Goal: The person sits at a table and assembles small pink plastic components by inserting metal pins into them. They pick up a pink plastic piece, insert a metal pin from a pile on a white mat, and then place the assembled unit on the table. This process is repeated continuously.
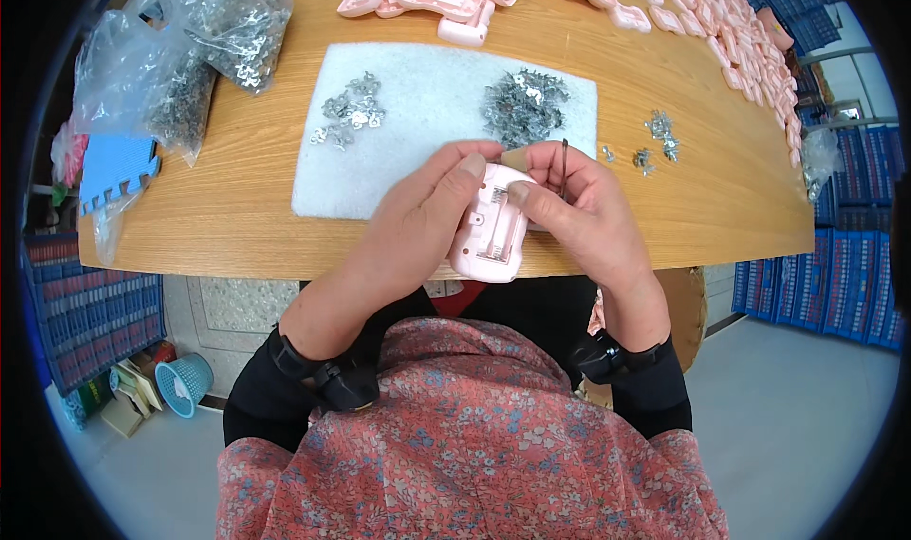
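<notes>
A pale pink plastic casing [472, 248] is held over the table's front edge, its open battery compartment facing up with metal springs inside. My left hand [413, 217] is closed round the casing's left side, thumb near its top. On the right, my right hand [593, 213] presses its thumb onto the compartment's upper end. A thin dark tool [565, 165], perhaps tweezers, sticks up between that hand's fingers, and a tan covering [514, 158] wraps one fingertip. Just beyond lies a white foam mat [432, 94] with a dense pile of small metal contacts [525, 106] and a looser pile of metal clips [356, 113].
Clear plastic bags of metal parts [237, 32] stand on the table's [702, 203] left, above a blue foam tile [116, 170]. Many pink casings [731, 27] line the far and right edges. Small metal parts [664, 132] lie right of the mat. Blue crates [859, 184] flank the table.
</notes>
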`<action>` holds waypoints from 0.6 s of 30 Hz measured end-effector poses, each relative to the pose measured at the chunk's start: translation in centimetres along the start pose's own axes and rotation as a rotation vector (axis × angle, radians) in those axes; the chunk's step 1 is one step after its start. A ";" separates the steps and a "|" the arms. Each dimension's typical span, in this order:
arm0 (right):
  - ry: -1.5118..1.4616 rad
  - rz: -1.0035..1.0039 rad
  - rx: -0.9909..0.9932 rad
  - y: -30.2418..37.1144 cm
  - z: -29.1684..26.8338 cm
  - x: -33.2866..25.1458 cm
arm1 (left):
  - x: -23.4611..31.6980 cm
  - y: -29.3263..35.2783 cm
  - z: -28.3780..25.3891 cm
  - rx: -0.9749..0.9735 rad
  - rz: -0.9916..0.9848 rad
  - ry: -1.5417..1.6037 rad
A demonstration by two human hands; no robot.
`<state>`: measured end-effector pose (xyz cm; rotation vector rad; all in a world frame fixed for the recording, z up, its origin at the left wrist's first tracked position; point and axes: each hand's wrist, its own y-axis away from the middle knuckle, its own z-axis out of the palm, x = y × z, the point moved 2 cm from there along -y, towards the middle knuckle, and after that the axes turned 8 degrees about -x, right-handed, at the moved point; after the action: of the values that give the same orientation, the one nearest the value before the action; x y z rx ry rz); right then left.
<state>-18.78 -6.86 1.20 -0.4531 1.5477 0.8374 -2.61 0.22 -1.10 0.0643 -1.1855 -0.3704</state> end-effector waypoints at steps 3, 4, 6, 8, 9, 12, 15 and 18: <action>0.101 -0.033 0.017 0.3 -0.2 0.1 | 0.2 0.3 -0.2 0.002 0.130 -0.359; 0.142 -0.045 0.021 0.4 -0.2 0.1 | 0.1 0.3 -0.1 -0.027 0.172 -0.452; 0.157 -0.049 0.045 0.6 0.1 -0.3 | 0.5 0.3 -0.2 0.012 0.252 -0.724; 0.084 -0.076 0.068 0.8 0.4 -0.4 | 0.8 0.3 0.0 0.030 0.270 -0.843; 0.003 -0.100 0.078 0.8 0.5 -0.3 | 0.9 0.4 0.2 0.028 0.249 -0.825; -0.105 -0.121 0.104 1.3 0.4 -0.4 | -0.4 0.0 -0.1 0.001 0.179 -0.436; -0.046 -0.163 0.147 1.5 0.1 0.1 | -0.5 0.0 -0.3 -0.093 0.056 0.176; 0.010 -0.227 0.146 1.3 0.4 0.4 | -0.1 0.4 -0.1 -0.184 0.012 0.400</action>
<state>-19.54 -5.66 1.12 -0.5155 1.5211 0.5448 -2.47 0.62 -1.14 -0.0284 -0.7536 -0.4318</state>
